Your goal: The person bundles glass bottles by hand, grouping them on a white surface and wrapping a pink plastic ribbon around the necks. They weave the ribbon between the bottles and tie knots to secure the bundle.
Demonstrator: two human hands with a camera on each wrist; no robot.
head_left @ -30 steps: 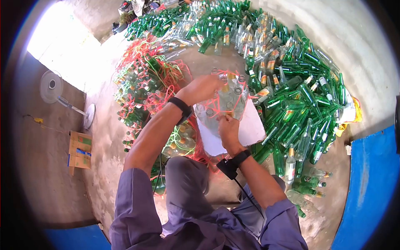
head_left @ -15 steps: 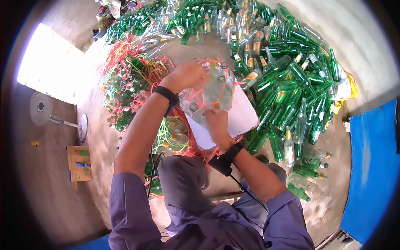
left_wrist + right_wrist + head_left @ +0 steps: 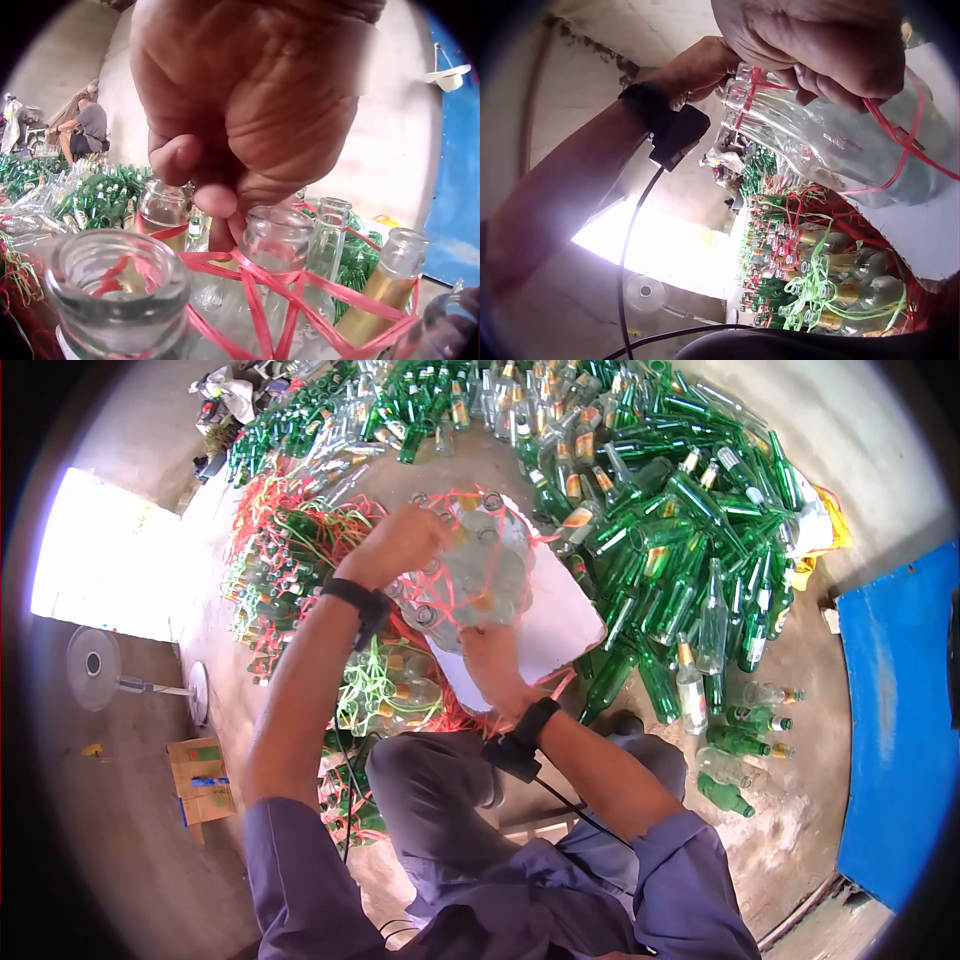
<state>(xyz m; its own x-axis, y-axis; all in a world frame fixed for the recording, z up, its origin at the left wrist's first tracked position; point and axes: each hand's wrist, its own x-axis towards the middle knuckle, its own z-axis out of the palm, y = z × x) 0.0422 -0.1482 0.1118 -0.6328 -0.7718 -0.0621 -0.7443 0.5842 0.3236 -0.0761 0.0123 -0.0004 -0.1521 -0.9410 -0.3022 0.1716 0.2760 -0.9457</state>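
A bundle of clear glass bottles [image 3: 505, 565], laced round with red plastic twine [image 3: 259, 285], stands upright on a white board [image 3: 565, 605] before the person's knees. The left hand [image 3: 405, 545] reaches over the far left of the bundle. Its curled fingers [image 3: 217, 199] dip between the bottle necks and pinch at the twine, the tips partly hidden. On the near side, the right hand [image 3: 490, 660] grips the red twine low against the bottles. A strand [image 3: 900, 135] runs out from under this fist across the glass.
Bundled bottles in red and green twine [image 3: 390, 685] crowd the left side. A heap of loose green and clear bottles [image 3: 680, 550] spreads right and behind. Several bottles [image 3: 740, 745] lie at near right. A fan [image 3: 95, 665] and cardboard box [image 3: 200, 775] stand left. Another person [image 3: 90, 124] sits far back.
The head view has turned, so the scene slides left. Both hands stay at the bundle, the left shifting slightly around the necks and the right keeping its grip on the near side.
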